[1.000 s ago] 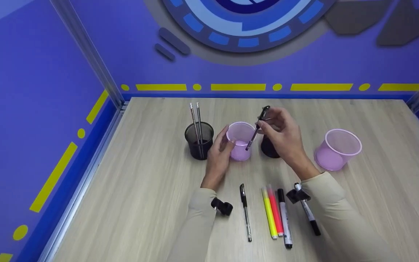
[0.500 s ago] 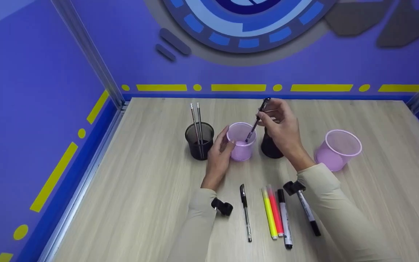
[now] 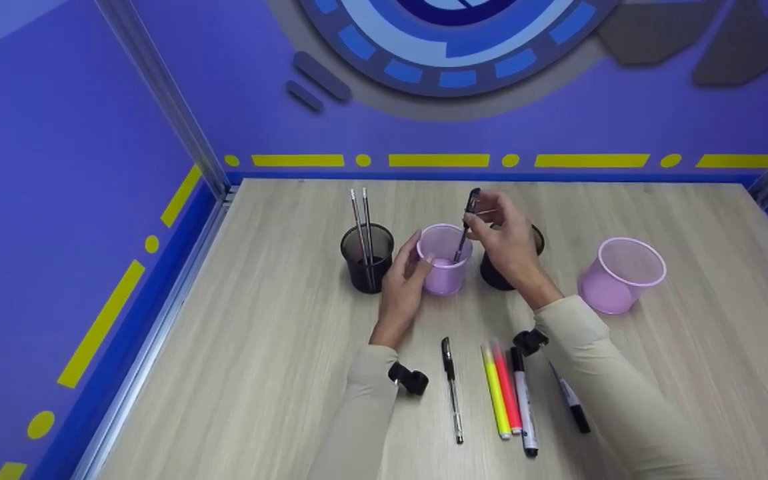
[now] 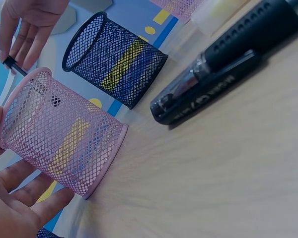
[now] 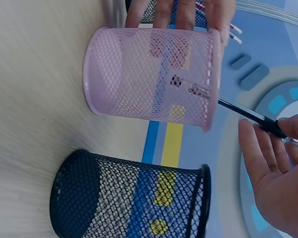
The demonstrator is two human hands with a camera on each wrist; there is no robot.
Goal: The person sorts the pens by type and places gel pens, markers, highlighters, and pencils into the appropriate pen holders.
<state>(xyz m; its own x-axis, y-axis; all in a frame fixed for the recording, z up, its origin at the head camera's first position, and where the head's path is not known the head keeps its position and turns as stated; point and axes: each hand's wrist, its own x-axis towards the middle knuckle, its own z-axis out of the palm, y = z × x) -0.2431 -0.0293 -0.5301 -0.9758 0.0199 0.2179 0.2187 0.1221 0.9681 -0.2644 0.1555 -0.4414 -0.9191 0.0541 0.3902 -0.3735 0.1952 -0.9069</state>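
A pink mesh pen cup (image 3: 444, 279) stands upright in the middle of the table, and my left hand (image 3: 403, 290) grips it from its left side, thumb and fingers spread around the wall. Above its rim, my right hand (image 3: 509, 243) pinches a black-capped pen (image 5: 243, 111) near its capped end. The pen slants down, and its lower end shows through the mesh inside the cup in the right wrist view. A black mesh cup (image 5: 134, 198) stands just right of the pink one, partly hidden by my right hand in the head view.
At left, a black mesh cup (image 3: 365, 275) holds two pencils (image 3: 361, 220). Another pink cup (image 3: 614, 287) stands at right. On the table (image 3: 277, 373) lie a pen (image 3: 451, 390), yellow (image 3: 496, 393) and pink highlighters (image 3: 507, 390), and two markers (image 3: 525, 407), one partly under my right sleeve.
My right hand has risen, then moved left and slightly down with the pen, bringing it more upright and its lower end into the pink cup. The left hand has stayed on the cup.
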